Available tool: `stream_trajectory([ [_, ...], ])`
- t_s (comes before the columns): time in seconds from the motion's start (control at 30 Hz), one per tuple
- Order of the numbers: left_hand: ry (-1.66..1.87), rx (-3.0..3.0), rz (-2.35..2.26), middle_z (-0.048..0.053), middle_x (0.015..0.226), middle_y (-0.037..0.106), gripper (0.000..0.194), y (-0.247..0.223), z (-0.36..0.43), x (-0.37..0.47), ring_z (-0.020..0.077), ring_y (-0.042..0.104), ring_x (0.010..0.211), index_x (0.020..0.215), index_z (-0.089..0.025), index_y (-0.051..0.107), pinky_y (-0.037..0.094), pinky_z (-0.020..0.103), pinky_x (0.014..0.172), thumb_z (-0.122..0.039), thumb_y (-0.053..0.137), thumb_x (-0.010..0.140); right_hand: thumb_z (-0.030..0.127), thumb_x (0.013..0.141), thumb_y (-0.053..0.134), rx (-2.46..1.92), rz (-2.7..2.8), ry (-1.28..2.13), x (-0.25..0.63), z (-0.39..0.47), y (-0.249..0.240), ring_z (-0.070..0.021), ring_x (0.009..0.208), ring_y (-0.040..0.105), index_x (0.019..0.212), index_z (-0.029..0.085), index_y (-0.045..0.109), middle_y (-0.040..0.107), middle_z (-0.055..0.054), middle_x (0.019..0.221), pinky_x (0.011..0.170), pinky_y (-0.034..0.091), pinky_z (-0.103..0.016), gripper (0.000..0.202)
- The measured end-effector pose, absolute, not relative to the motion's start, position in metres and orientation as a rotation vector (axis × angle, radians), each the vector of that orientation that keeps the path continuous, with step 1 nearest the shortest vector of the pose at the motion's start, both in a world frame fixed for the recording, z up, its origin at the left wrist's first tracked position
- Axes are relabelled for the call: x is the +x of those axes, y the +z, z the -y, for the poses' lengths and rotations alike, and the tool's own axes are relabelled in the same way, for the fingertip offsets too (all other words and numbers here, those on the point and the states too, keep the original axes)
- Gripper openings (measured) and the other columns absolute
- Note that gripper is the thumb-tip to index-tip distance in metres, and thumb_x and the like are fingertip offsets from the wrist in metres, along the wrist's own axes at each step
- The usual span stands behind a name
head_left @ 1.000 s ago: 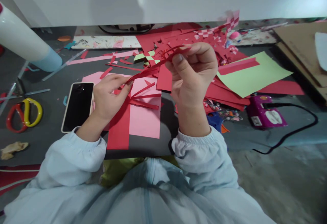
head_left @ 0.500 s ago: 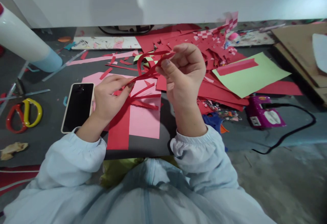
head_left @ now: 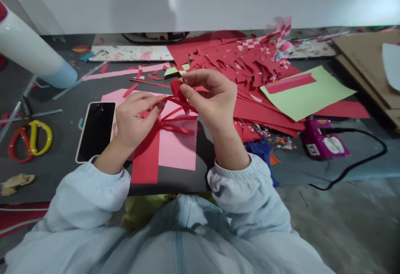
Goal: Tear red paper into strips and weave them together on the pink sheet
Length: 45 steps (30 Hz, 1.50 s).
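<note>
Between finger and thumb, my left hand [head_left: 136,115] pinches narrow red paper strips [head_left: 178,120] where they come together; several strips fan out to the right. My right hand [head_left: 215,99] is closed on a curled red paper strip [head_left: 176,88], bent into a loop just beyond the left fingertips. Beneath both hands lie a pink paper sheet [head_left: 178,153] and a wide red paper piece [head_left: 145,167]. Left of my left hand is a phone [head_left: 97,130] with a dark screen.
Red paper scraps [head_left: 231,63] are heaped at the back. Right of them lie a green sheet [head_left: 308,94], a purple box [head_left: 325,138] with a black cord and some cardboard [head_left: 365,53]. Scissors [head_left: 29,140] and a white bottle [head_left: 37,49] are at left.
My right hand has come down and left, closer to my left hand, curling the long red strip into a tighter loop. My left hand has stayed in place.
</note>
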<state>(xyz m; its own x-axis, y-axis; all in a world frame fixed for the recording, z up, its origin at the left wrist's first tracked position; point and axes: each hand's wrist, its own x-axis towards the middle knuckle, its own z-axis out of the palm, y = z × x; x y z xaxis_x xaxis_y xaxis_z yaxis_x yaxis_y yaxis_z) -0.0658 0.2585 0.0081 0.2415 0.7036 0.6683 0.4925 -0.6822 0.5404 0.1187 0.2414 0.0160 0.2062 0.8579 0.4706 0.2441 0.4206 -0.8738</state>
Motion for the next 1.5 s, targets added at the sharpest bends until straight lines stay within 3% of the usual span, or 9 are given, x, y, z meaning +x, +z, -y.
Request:
stream_trajectory([
  [0.2,1.335,2.319,-1.211,0.003,0.087,0.077,0.018,0.01,-0.259,-0.066,0.0152,0.067,0.079,0.094,-0.022,0.08,0.051,0.028,0.077,-0.032,0.066,0.091,0.042,0.09,0.066,-1.119,1.463,0.368,0.124,-0.244,0.014,-0.0169,0.087,0.069,0.095,0.024,0.072,0.074,-0.002,0.093,0.082,0.06,-0.036,0.02],
  [0.33,1.339,2.349,-1.206,0.002,0.087,0.077,0.016,0.01,-0.259,-0.066,0.0147,0.067,0.079,0.093,-0.021,0.08,0.051,0.027,0.076,-0.029,0.066,0.09,0.034,0.092,0.065,-1.133,1.598,0.165,0.13,-0.242,0.021,-0.0199,0.089,0.067,0.093,0.025,0.074,0.073,-0.003,0.09,0.092,0.054,-0.045,0.012],
  [0.5,1.325,2.405,-1.165,0.002,0.087,0.076,0.014,0.009,-0.259,-0.066,0.0145,0.068,0.08,0.093,-0.022,0.079,0.052,0.027,0.077,-0.024,0.067,0.088,0.027,0.094,0.061,-1.119,1.816,0.117,0.135,-0.242,0.022,-0.0243,0.1,0.063,0.112,0.028,0.072,0.07,-0.006,0.103,0.097,0.049,-0.05,0.021],
  [0.6,1.317,2.429,-1.153,0.001,0.087,0.076,0.013,0.008,-0.259,-0.066,0.0144,0.068,0.08,0.091,-0.022,0.079,0.052,0.026,0.076,-0.023,0.067,0.087,0.026,0.096,0.056,-1.146,1.901,0.173,0.135,-0.243,0.018,-0.0253,0.104,0.06,0.111,0.029,0.071,0.067,-0.006,0.106,0.099,0.047,-0.051,0.021],
  [0.83,1.317,2.339,-1.145,0.001,0.08,0.074,0.011,0.009,-0.26,-0.065,0.0133,0.065,0.074,0.083,-0.021,0.078,0.05,0.026,0.071,-0.026,0.069,0.085,0.029,0.093,0.062,-1.184,1.87,0.202,0.135,-0.243,0.02,-0.0241,0.096,0.059,0.087,0.023,0.069,0.067,-0.006,0.094,0.095,0.046,-0.048,0.011],
  [1.5,1.321,2.329,-1.106,0.002,0.084,0.075,0.016,0.008,-0.261,-0.068,0.0135,0.066,0.076,0.09,-0.023,0.08,0.051,0.026,0.072,-0.034,0.069,0.089,0.031,0.092,0.063,-1.173,1.761,0.327,0.125,-0.243,0.02,-0.0206,0.09,0.06,0.084,0.023,0.073,0.07,-0.003,0.087,0.089,0.045,-0.041,0.015],
])
